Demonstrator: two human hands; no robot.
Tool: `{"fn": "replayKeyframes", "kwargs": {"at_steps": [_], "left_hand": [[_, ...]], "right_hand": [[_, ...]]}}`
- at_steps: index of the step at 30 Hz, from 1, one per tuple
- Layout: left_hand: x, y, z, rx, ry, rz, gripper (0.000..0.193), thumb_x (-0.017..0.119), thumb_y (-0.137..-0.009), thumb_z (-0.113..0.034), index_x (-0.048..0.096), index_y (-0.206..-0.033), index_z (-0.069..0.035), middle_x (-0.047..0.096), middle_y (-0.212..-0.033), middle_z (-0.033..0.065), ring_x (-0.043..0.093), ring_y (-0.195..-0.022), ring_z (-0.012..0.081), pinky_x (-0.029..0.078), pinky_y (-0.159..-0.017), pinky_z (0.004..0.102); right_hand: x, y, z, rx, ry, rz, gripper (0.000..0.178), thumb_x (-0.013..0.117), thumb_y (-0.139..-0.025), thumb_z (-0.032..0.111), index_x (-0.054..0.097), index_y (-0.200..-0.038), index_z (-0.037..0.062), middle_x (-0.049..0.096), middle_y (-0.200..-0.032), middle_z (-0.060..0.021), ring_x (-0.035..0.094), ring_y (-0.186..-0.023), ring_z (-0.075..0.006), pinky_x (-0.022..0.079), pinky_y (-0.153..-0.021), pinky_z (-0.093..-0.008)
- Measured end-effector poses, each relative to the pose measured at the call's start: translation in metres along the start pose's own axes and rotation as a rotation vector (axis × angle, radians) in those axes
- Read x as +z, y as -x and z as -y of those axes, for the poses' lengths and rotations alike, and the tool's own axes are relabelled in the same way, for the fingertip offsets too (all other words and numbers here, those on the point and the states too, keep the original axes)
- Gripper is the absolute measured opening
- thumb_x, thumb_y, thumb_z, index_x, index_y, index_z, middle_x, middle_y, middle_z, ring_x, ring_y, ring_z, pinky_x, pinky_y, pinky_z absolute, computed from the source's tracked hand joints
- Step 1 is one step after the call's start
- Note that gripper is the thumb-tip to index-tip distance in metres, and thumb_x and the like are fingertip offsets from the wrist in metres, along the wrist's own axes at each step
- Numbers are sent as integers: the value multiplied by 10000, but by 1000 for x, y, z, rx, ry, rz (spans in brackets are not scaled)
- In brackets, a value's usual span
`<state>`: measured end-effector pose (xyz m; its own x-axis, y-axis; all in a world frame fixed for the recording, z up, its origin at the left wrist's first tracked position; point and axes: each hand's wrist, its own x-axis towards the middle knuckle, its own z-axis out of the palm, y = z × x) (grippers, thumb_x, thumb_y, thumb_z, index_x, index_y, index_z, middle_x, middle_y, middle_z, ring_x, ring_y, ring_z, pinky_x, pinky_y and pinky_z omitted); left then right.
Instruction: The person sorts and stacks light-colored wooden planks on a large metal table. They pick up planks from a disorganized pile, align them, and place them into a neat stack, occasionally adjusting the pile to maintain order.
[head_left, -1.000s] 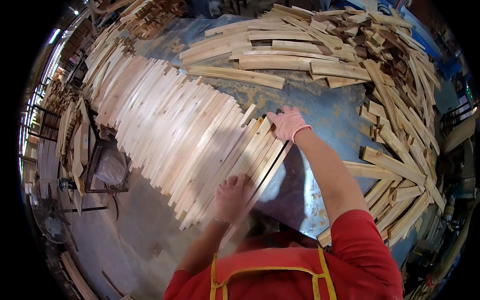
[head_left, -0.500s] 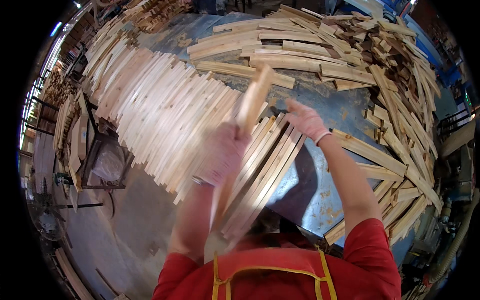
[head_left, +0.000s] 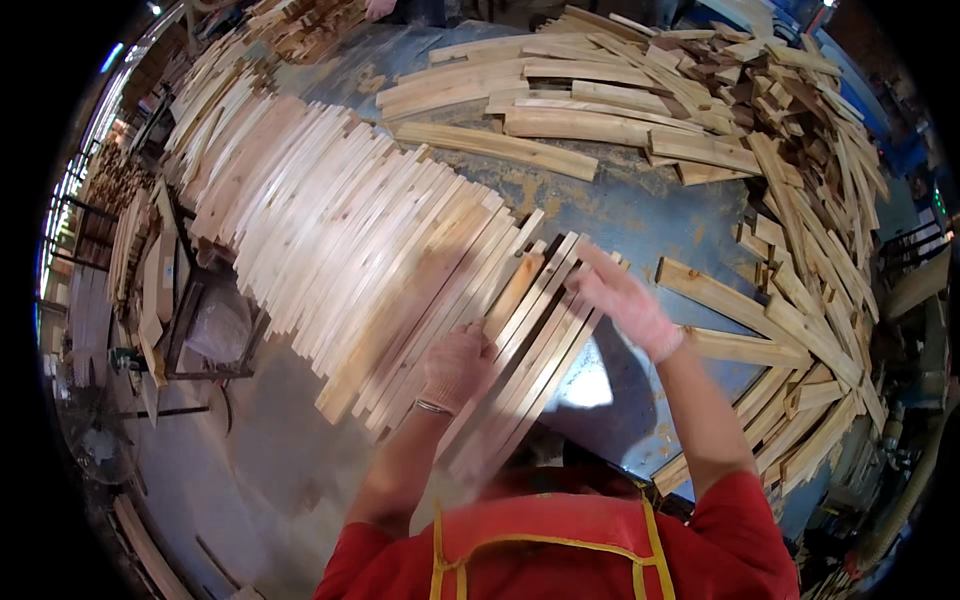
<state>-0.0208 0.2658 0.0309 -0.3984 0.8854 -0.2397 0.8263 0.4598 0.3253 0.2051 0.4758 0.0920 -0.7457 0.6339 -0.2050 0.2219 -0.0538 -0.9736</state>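
My left hand (head_left: 458, 370), in a pale knitted glove, is closed round an orange-toned wooden strip (head_left: 515, 288) lying low among the other strips. To its left runs a long row of pale wooden strips (head_left: 330, 220), laid side by side with uneven ends. On its right, several loose strips (head_left: 548, 352) slant toward my body, with dark gaps between some of them. My right hand (head_left: 632, 308), also gloved and slightly blurred, is over the far ends of these strips, fingers and thumb apart. Whether its fingertips touch the wood I cannot tell.
A metal worktable (head_left: 690, 215) with sawdust on it carries the wood. Longer boards (head_left: 500, 150) lie at the back, and a jumbled wood pile (head_left: 790, 210) covers the right side. At far left stand a rack holding a plastic bag (head_left: 218, 325) and a fan (head_left: 98, 440). Another person's hand (head_left: 380, 8) shows at the top.
My left hand has lowered the strip from a raised, tilted position down among the others. My right hand has moved slightly down. Another person's hand has appeared at the top edge.
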Motion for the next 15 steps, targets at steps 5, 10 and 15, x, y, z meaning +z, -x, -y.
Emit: {"fn": "replayKeyframes", "kwargs": {"at_steps": [5, 10, 15], "left_hand": [[-104, -37, -26, -22, 397, -74, 294, 638, -1018, -341, 728, -1007, -61, 755, -951, 172, 740, -936, 416, 570, -812, 531], [-134, -76, -5, 27, -62, -89, 489, 758, -898, -290, 663, -1297, -24, 745, -1053, 236, 719, -974, 418, 565, -872, 504], [-74, -32, -22, 115, -373, -217, 771, 817, -882, -361, 539, -1549, -92, 607, -1490, 162, 588, -1327, 377, 476, -1117, 500]], "right_hand": [[29, 99, -134, 338, 51, 74, 649, 629, -1075, 210, 411, -1679, 111, 619, -1518, -118, 582, -1350, -219, 449, -1190, -375], [106, 75, -173, 172, -144, 125, 837, 731, -997, 174, 291, -1703, 75, 626, -1505, -186, 597, -1374, -275, 461, -1174, -394], [-17, 100, -112, 16, 781, -61, 743, 777, -884, 302, 506, -1542, 88, 676, -1372, -224, 656, -1262, -399, 508, -1095, -449]]}}
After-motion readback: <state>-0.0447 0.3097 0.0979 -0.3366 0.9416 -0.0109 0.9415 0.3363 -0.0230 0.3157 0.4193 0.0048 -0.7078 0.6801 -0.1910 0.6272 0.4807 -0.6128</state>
